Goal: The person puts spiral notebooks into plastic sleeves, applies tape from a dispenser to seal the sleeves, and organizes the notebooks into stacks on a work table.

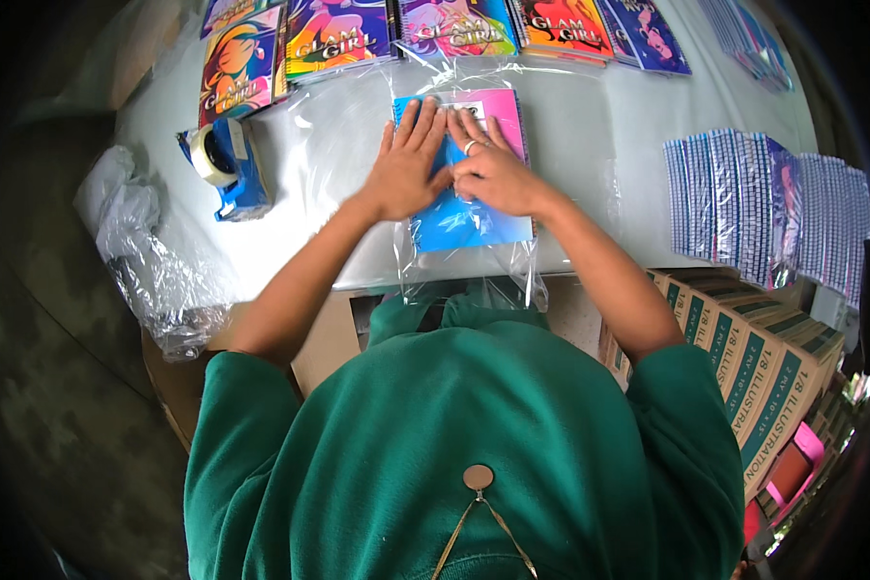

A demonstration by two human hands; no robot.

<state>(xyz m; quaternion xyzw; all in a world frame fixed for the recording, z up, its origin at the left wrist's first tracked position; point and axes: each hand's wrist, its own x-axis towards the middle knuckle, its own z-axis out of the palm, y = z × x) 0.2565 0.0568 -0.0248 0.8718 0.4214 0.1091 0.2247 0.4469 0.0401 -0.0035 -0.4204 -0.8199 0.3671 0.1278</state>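
A blue and pink spiral notebook (472, 227) lies on the table in front of me, with clear plastic film (527, 275) around it that spreads past its edges and hangs over the table's near edge. My left hand (408, 164) rests on the left part of the notebook, fingers stretched forward and nothing held. Beside it, my right hand (493, 172), with a ring on one finger, presses on the film over the notebook's upper middle. Its fingers are partly stretched and apart. The two hands nearly meet and cover much of the cover.
A blue tape dispenser (237, 169) stands to the left. Crumpled clear plastic (150, 251) drapes over the left table edge. Colourful notebooks (343, 39) line the far side. Stacks of spiral notebooks (735, 198) lie at the right, above cardboard boxes (744, 348) beside the table.
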